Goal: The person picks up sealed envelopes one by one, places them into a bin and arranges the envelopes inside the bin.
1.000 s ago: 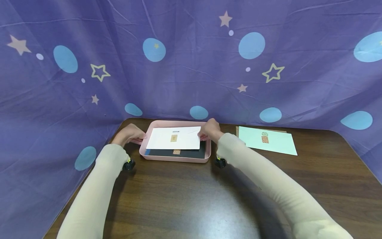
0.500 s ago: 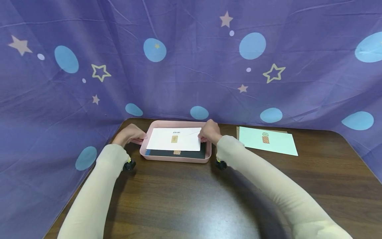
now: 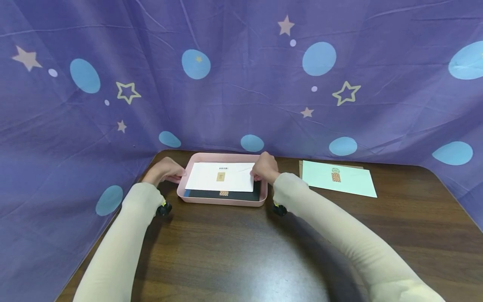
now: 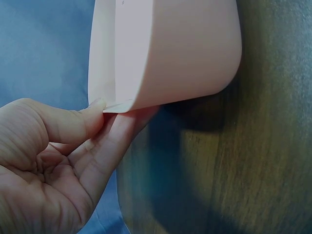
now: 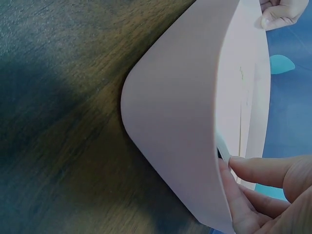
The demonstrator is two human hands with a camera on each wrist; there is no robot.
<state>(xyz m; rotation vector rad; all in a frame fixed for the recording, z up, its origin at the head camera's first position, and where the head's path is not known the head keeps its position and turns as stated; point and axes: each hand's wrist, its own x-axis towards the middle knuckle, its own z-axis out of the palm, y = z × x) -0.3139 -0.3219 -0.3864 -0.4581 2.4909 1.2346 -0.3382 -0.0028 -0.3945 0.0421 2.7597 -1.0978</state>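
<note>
The pink tray [image 3: 219, 202] is sitting on the bench [image 3: 226, 243] at its back edge, near the back left corner. The left hand [image 3: 166, 170] is pinching the tray's left rim between thumb and fingers, while the right hand [image 3: 266, 166] is pinching the right end of a white envelope [image 3: 205, 177]. That envelope is lying inside the tray, partly covering a dark envelope [image 3: 241, 196]. Toward the bench's back right corner, a pale green envelope [image 3: 352, 181] is lying over a brown one.
</note>
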